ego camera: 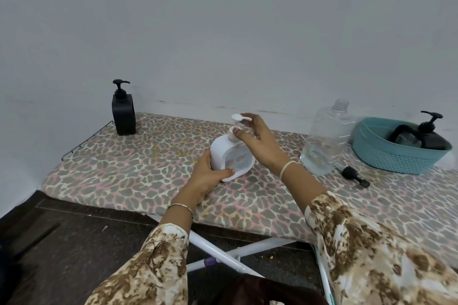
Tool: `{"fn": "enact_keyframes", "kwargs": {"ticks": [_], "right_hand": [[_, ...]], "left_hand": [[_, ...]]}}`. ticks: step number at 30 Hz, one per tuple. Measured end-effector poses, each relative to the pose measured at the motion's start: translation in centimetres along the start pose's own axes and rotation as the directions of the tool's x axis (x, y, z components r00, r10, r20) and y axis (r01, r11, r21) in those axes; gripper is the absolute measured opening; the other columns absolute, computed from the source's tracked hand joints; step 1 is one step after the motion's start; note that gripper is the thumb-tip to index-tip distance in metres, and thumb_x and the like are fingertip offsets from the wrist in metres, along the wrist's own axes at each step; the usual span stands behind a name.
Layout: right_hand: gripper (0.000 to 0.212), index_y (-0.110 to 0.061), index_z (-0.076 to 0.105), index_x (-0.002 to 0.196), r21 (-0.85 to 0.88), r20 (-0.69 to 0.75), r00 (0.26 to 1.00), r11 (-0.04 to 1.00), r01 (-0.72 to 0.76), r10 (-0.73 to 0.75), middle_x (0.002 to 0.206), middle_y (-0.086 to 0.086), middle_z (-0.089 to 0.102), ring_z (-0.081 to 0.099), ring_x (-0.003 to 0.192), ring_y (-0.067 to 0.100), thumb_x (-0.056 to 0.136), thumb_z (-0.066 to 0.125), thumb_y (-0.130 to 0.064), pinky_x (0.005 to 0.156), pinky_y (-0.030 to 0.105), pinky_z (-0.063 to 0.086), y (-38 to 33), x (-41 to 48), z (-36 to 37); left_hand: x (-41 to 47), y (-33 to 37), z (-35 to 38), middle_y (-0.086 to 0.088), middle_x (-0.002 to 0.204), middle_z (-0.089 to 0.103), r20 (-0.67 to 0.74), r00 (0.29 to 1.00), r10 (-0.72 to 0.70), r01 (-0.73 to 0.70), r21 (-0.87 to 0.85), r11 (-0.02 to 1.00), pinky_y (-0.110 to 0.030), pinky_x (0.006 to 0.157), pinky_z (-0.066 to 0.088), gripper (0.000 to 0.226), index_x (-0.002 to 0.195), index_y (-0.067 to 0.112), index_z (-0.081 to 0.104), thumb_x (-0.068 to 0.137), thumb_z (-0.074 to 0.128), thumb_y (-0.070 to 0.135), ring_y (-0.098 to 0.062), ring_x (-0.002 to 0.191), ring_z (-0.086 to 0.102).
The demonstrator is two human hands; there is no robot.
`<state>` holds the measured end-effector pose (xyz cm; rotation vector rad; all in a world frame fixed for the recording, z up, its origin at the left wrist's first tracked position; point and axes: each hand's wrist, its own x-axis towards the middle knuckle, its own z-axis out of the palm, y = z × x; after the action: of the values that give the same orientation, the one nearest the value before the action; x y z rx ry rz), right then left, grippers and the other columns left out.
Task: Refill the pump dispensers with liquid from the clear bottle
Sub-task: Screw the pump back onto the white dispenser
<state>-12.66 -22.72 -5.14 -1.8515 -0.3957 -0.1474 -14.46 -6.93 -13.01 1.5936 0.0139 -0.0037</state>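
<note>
A white pump dispenser (229, 156) stands tilted on the leopard-print board (138, 173) at the centre. My left hand (205, 178) grips its lower left side. My right hand (257, 141) holds its white pump head (236, 119) at the collar, fingers around the neck. The clear bottle (324, 141) stands uncapped to the right, with a little liquid at the bottom. A black pump dispenser (124, 111) stands at the far left corner. Another black pump dispenser (430, 134) lies in the teal basket (396, 156).
A loose black pump cap (354, 176) lies on the board in front of the clear bottle. The board stands against a plain wall, on white crossed legs (223, 252) over a dark floor.
</note>
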Motion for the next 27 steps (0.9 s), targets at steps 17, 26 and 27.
{"fn": "enact_keyframes", "kwargs": {"ticks": [17, 26, 27], "right_hand": [[0.031, -0.024, 0.066, 0.098, -0.174, -0.220, 0.974, 0.985, 0.014, -0.053, 0.086, -0.012, 0.063, 0.060, 0.085, 0.008, 0.072, 0.081, -0.031, 0.084, 0.039, 0.052, 0.1, 0.4, 0.9], [0.048, -0.032, 0.063, 0.117, -0.241, -0.130, 0.991, 0.970, -0.045, 0.014, 0.116, -0.008, 0.067, 0.059, 0.113, 0.016, 0.075, 0.055, -0.054, 0.102, 0.052, 0.037, 0.5, 0.1, 1.8], [0.041, -0.036, 0.064, 0.106, -0.266, -0.172, 0.985, 0.963, -0.049, 0.002, 0.107, -0.011, 0.069, 0.062, 0.107, 0.014, 0.070, 0.059, -0.056, 0.099, 0.052, 0.039, 0.4, 0.2, 1.7]], "left_hand": [[0.0, 0.0, 0.1, -0.004, 0.125, 0.062, -0.015, 1.000, 0.021, -0.021, -0.008, 1.000, -0.044, 0.092, 0.055, 0.071, 0.130, 0.028, 0.048, 0.073, 0.080, 0.000, -0.021, 0.110, 0.063], [0.0, 0.0, 0.1, -0.003, 0.123, 0.063, -0.028, 0.999, 0.029, -0.029, 0.000, 1.000, -0.043, 0.093, 0.054, 0.069, 0.127, 0.028, 0.049, 0.072, 0.080, 0.000, -0.020, 0.110, 0.062], [0.1, -0.1, 0.2, -0.004, 0.123, 0.063, -0.029, 0.999, 0.028, -0.028, 0.001, 1.000, -0.043, 0.093, 0.054, 0.069, 0.126, 0.028, 0.049, 0.072, 0.080, 0.000, -0.020, 0.110, 0.062]]}}
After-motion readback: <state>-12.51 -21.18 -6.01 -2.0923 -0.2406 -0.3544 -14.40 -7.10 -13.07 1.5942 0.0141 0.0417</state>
